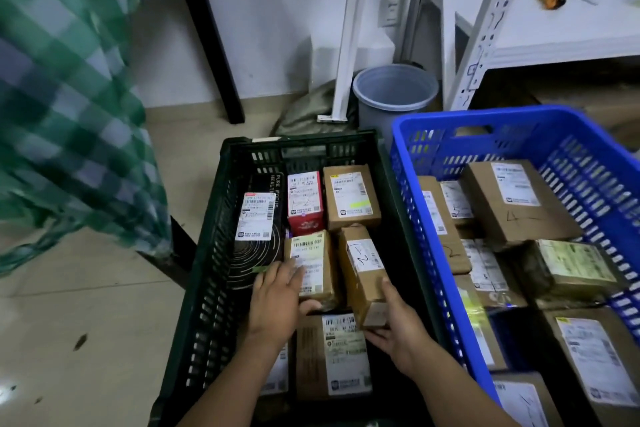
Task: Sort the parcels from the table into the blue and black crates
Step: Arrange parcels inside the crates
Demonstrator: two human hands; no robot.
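Now, left hand (pixel 277 298) grips a squat cardboard parcel (pixel 313 250), right hand (pixel 394 326) a long cardboard box (pixel 363 263).

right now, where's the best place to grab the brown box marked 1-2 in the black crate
Take the 1-2 box by its near end, from the near side, grip across the narrow width, where the right hand holds it. It lies long and tilted between the yellow-labelled parcel and the black crate wall, crowding its sides.
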